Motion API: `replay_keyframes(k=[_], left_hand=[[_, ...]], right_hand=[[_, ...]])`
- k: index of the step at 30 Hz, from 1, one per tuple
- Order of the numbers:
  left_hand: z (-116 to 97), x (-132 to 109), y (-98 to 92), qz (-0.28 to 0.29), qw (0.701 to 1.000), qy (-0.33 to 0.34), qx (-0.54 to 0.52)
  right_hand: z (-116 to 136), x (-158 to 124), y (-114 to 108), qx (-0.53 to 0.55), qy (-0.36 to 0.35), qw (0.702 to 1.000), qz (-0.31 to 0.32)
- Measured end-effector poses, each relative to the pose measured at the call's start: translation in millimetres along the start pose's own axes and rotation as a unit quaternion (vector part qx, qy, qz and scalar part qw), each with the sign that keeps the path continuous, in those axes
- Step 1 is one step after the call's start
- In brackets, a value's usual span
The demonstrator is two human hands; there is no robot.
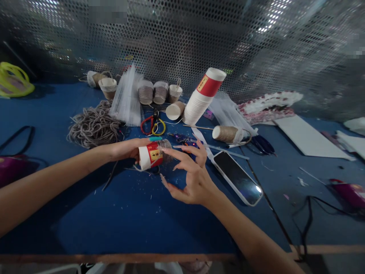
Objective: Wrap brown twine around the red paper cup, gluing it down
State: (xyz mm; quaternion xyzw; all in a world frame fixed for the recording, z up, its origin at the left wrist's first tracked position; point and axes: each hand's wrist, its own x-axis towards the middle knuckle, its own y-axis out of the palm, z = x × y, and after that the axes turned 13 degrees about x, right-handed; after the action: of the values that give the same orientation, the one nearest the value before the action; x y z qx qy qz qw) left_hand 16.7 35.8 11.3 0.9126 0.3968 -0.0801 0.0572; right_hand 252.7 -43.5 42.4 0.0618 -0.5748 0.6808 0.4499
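My left hand [125,148] grips a red and white paper cup [150,155] lying sideways above the blue table [114,213]; grey-brown cord is wound on the cup's far end. My right hand [189,173] hovers just right of the cup with its fingers spread and long nails pointing at the wound end. It holds nothing that I can see. A thin strand trails down from the cup toward the table.
A white phone [238,177] lies right of my hands. Behind are a cord pile [94,125], scissors [152,125], a tilted cup stack [201,97], several cord-wrapped cups [152,92] and a cord spool [226,134]. Black cables [308,217] cross the right side.
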Motion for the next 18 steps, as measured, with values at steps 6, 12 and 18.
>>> replay_keyframes(k=[6,12,18], left_hand=[[-0.6,-0.2,-1.6,0.021,0.999,-0.048,0.006],[1.8,0.3,-3.6,0.002,0.996,-0.085,0.015],[4.7,2.3,-4.6,0.011,0.997,-0.081,-0.004]], right_hand=[[-1.9,-3.6,-3.4,-0.018,-0.017,1.000,0.012],[0.3,-3.3,-6.2,-0.018,-0.035,0.999,0.013],[2.0,-1.3,-8.1,-0.027,-0.039,0.999,-0.001]])
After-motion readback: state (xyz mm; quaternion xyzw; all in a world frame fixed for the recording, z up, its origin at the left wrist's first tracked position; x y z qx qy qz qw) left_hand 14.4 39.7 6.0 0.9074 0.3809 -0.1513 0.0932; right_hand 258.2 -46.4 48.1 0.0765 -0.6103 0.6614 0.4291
